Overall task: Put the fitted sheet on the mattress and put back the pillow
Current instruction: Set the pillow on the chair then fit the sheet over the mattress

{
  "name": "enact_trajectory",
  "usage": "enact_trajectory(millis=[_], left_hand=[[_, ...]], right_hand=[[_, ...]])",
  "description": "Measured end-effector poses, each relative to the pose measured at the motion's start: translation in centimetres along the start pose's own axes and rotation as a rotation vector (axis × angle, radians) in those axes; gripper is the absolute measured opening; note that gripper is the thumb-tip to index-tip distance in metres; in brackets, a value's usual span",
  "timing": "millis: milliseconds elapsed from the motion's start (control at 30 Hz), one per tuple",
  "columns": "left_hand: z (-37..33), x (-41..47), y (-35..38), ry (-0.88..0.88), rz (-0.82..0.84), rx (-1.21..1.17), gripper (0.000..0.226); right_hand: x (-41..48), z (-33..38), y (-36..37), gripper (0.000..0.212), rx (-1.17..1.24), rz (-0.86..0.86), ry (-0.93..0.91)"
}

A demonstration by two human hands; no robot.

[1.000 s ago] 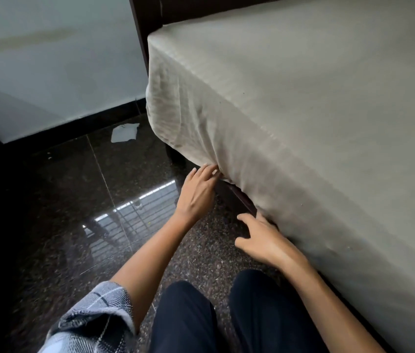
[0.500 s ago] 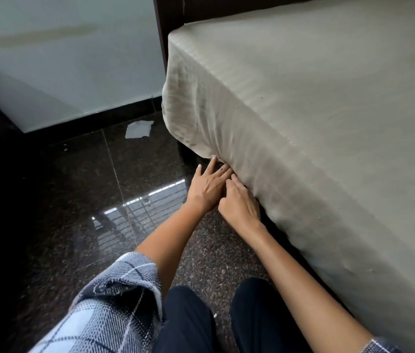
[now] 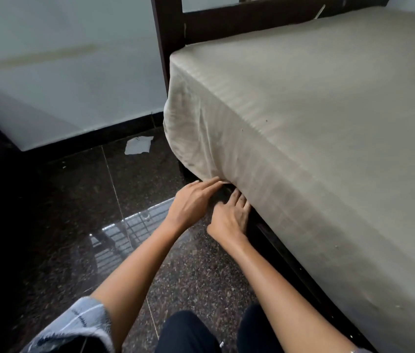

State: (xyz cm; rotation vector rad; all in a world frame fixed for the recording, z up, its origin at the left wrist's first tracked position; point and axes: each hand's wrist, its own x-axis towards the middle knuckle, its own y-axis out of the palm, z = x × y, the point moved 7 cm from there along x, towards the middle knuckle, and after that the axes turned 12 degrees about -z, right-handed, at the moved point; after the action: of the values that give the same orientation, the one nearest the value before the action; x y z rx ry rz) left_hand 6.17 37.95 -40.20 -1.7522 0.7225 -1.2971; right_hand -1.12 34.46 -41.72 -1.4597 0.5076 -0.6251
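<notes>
Left hand (image 3: 191, 201) lies flat with its fingers straight and together, palm down. Its fingertips touch the hem of the sheet (image 3: 303, 110) just past the bed's near corner, and it grips nothing. Right hand (image 3: 229, 218) sits just beside it, nearly touching, a little nearer the person. Its fingers are also straight and point up at the sheet's lower edge, where the tips meet the cloth above the dark rail (image 3: 275, 238). No finger curls round the fabric, so this hand too is flat and pressing rather than holding.

Pale beige with faint stripes, the sheet lies smooth over the top of the bed and hangs down the near side to the rail. At the corner it bunches into soft vertical folds, and the cloth there bulges out a little past the bed's edge. Behind that corner rises a dark wooden headboard (image 3: 176, 34).

Both forearms are bare; a checked sleeve (image 3: 74, 324) shows at the left elbow, and dark trousers (image 3: 188, 332) fill the bottom edge. Underneath is a dark, speckled, glossy floor (image 3: 36, 238), which mirrors a bright window grille. Near the black skirting of the pale wall (image 3: 61, 72) lies a white paper scrap (image 3: 137, 146), well apart from the hands.
</notes>
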Motion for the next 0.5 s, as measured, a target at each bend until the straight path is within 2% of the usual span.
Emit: enact_trajectory(millis=[100, 233, 400, 500], left_hand=[[2.1, -1.1, 0.2, -0.145, 0.014, 0.008, 0.055], [2.1, 0.4, 1.7, -0.162, 0.154, 0.076, 0.054], [2.1, 1.0, 1.9, -0.268, 0.121, 0.139, 0.057], [2.4, 3.1, 2.6, -0.273, 0.18, 0.195, 0.058]], right_hand=[[1.0, 1.1, 0.2, 0.046, -0.054, 0.04, 0.095], [2.3, 1.5, 1.0, 0.05, -0.073, 0.12, 0.22], [1.8, 1.2, 1.1, 0.046, -0.127, 0.021, 0.159], [1.7, 1.1, 1.0, 0.045, -0.141, 0.017, 0.11]])
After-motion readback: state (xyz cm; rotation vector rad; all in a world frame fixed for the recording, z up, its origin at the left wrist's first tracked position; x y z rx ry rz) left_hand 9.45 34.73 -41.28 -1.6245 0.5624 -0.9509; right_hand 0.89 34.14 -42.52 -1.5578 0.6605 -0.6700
